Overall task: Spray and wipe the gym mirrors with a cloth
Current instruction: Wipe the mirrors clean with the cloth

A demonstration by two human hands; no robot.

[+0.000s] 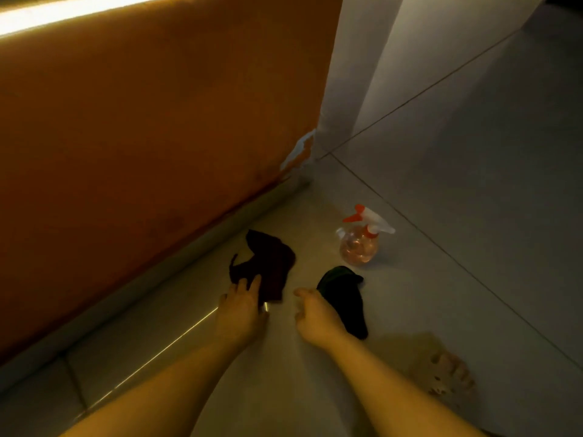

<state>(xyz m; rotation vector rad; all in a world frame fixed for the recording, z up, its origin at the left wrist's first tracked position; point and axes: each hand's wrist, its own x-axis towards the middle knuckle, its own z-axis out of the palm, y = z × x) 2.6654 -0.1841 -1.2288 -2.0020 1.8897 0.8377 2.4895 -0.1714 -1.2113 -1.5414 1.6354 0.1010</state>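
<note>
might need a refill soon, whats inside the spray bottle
The clear spray bottle holds pinkish liquid, which shows through its round body. The view is from above and the red and white trigger head lies across the top, so the exact fill level cannot be read.

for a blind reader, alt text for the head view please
A left hand touches a dark red cloth on the tiled floor; the right hand reaches a dark green cloth. A spray bottle stands beyond, by an orange wall.
</note>
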